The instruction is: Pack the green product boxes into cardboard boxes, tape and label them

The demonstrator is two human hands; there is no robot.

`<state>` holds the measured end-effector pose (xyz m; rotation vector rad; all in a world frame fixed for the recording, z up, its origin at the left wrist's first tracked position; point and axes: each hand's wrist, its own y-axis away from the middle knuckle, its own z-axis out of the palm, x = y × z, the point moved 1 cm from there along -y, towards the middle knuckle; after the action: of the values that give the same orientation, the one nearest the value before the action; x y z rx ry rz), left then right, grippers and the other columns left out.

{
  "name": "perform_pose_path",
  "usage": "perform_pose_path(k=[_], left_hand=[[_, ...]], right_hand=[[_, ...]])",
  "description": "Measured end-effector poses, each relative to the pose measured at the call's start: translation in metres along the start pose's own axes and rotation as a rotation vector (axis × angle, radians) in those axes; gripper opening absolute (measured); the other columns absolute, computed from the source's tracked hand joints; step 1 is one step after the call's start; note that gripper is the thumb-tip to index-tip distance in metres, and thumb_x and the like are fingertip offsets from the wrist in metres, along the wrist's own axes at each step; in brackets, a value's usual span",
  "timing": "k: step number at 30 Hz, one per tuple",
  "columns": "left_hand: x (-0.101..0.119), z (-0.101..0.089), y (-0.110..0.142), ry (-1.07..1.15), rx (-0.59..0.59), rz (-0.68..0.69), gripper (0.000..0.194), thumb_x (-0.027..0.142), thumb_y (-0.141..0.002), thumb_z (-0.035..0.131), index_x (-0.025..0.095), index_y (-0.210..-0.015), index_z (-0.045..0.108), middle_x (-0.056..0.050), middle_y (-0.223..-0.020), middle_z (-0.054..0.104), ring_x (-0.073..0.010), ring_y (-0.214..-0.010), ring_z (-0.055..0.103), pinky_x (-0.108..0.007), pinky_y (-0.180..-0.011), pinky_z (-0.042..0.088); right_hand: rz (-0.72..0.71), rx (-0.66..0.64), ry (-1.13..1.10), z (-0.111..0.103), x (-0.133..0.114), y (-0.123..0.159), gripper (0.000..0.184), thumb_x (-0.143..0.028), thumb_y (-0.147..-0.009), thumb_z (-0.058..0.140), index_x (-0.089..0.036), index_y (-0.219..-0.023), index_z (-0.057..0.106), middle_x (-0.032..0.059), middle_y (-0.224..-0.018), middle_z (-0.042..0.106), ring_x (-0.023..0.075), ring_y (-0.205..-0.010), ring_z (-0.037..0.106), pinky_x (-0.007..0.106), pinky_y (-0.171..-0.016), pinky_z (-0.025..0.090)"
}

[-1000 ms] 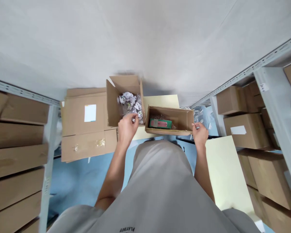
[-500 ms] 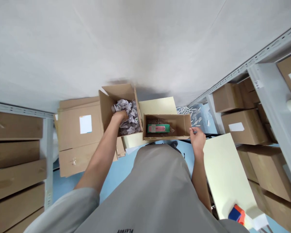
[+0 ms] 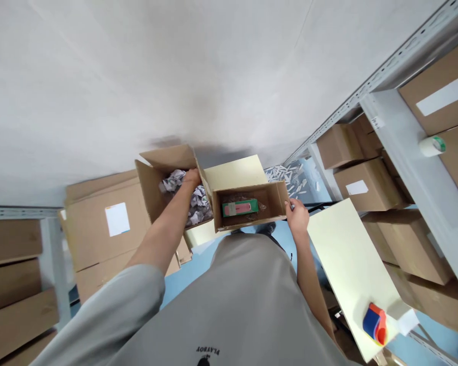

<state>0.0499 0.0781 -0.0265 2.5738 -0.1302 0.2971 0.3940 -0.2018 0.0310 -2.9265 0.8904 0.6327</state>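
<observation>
My left hand (image 3: 191, 178) reaches deep into an open cardboard box (image 3: 149, 184) filled with crumpled white paper (image 3: 198, 202); its fingers are buried in the paper and hidden. My right hand (image 3: 296, 214) grips the right end of a smaller open cardboard box (image 3: 278, 199) that stands on a pale yellow table (image 3: 234, 172). Inside that box lies a green and pink packet (image 3: 239, 208) on clear wrapping.
A second pale yellow tabletop (image 3: 347, 264) on the right carries a red and blue tape dispenser (image 3: 374, 323). Flat cardboard boxes (image 3: 99, 223) lie at left. Metal shelving with stacked cartons (image 3: 356, 190) lines both sides; a tape roll (image 3: 432, 146) sits on the right upright.
My left hand went from the paper box's front edge deep into the crumpled paper. The view swung left and tilted, bringing the tape dispenser into sight. My right hand stayed on the small box.
</observation>
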Motion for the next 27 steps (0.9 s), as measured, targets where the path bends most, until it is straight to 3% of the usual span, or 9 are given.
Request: perform_pose_path(k=[4, 8, 12, 16, 18, 21, 23, 25, 27], left_hand=[[-0.006, -0.011, 0.001, -0.081, 0.046, -0.095, 0.045, 0.014, -0.091, 0.063, -0.001, -0.131, 0.077, -0.037, -0.135, 0.075, -0.0396, -0.128, 0.075, -0.045, -0.105, 0.058], [-0.023, -0.035, 0.028, -0.123, 0.137, -0.041, 0.047, 0.011, -0.093, 0.061, 0.008, -0.136, 0.079, -0.028, -0.136, 0.078, -0.0403, -0.131, 0.073, -0.048, -0.112, 0.056], [-0.045, -0.053, 0.089, -0.037, 0.33, -0.002, 0.034, 0.019, -0.094, 0.066, 0.019, -0.124, 0.082, -0.018, -0.127, 0.082, -0.0388, -0.124, 0.075, -0.048, -0.112, 0.057], [-0.057, -0.057, 0.159, 0.168, 0.488, -0.002, 0.017, 0.025, -0.093, 0.07, 0.021, -0.107, 0.077, -0.009, -0.129, 0.082, -0.0291, -0.113, 0.076, -0.037, -0.106, 0.058], [-0.06, -0.056, 0.19, 0.271, 0.595, -0.054, 0.012, 0.031, -0.092, 0.073, 0.021, -0.099, 0.073, -0.007, -0.12, 0.082, -0.0255, -0.103, 0.076, -0.034, -0.099, 0.059], [-0.058, -0.053, 0.231, 0.479, 0.837, -0.154, 0.024, 0.041, -0.091, 0.079, 0.023, -0.087, 0.063, -0.003, -0.088, 0.076, -0.0215, -0.084, 0.073, -0.031, -0.08, 0.059], [-0.049, -0.051, 0.254, 0.715, 0.957, -0.132, 0.034, 0.044, -0.091, 0.08, 0.024, -0.079, 0.055, 0.002, -0.071, 0.065, -0.0173, -0.066, 0.067, -0.027, -0.063, 0.054], [-0.032, -0.047, 0.271, 0.967, 0.965, -0.04, 0.038, 0.045, -0.089, 0.081, 0.025, -0.079, 0.05, 0.004, -0.065, 0.06, -0.0139, -0.054, 0.059, -0.025, -0.051, 0.048], [-0.008, -0.039, 0.28, 1.135, 0.864, 0.072, 0.036, 0.044, -0.086, 0.087, 0.025, -0.087, 0.057, 0.005, -0.07, 0.063, -0.012, -0.05, 0.057, -0.024, -0.046, 0.047]], right_hand=[[-0.02, -0.005, -0.026, -0.001, 0.008, 0.002, 0.034, -0.04, -0.105, 0.052, -0.02, -0.111, 0.079, 0.0135, -0.121, 0.081, 0.0243, -0.09, 0.07, 0.033, -0.084, 0.047], [-0.057, -0.039, 0.006, -0.004, 0.013, -0.005, 0.035, -0.042, -0.105, 0.052, -0.02, -0.107, 0.08, 0.013, -0.112, 0.082, 0.0247, -0.085, 0.069, 0.034, -0.083, 0.048], [-0.093, -0.081, 0.0, -0.008, 0.014, -0.017, 0.032, -0.041, -0.102, 0.059, -0.019, -0.11, 0.08, 0.0133, -0.108, 0.083, 0.0263, -0.087, 0.071, 0.035, -0.085, 0.05], [-0.14, -0.113, -0.042, -0.017, 0.012, -0.032, 0.033, -0.039, -0.099, 0.063, -0.018, -0.116, 0.08, 0.0152, -0.115, 0.083, 0.0291, -0.095, 0.075, 0.04, -0.092, 0.054], [-0.182, -0.068, -0.055, -0.025, 0.005, -0.039, 0.036, -0.038, -0.097, 0.065, -0.016, -0.122, 0.079, 0.0185, -0.124, 0.08, 0.0322, -0.106, 0.075, 0.045, -0.099, 0.056], [-0.276, 0.007, -0.136, -0.039, -0.021, -0.041, 0.04, -0.04, -0.099, 0.066, -0.016, -0.13, 0.077, 0.0209, -0.136, 0.075, 0.0347, -0.122, 0.072, 0.051, -0.109, 0.056], [-0.374, -0.029, -0.29, -0.048, -0.05, -0.031, 0.041, -0.045, -0.103, 0.067, -0.018, -0.133, 0.076, 0.0184, -0.139, 0.075, 0.0328, -0.126, 0.071, 0.05, -0.111, 0.058], [-0.486, -0.157, -0.512, -0.054, -0.085, -0.011, 0.046, -0.052, -0.102, 0.072, -0.021, -0.137, 0.074, 0.0149, -0.14, 0.076, 0.0304, -0.128, 0.073, 0.047, -0.11, 0.061], [-0.573, -0.34, -0.723, -0.056, -0.119, 0.013, 0.064, -0.058, -0.097, 0.082, -0.026, -0.149, 0.067, 0.0119, -0.144, 0.075, 0.0291, -0.131, 0.073, 0.045, -0.108, 0.064]])
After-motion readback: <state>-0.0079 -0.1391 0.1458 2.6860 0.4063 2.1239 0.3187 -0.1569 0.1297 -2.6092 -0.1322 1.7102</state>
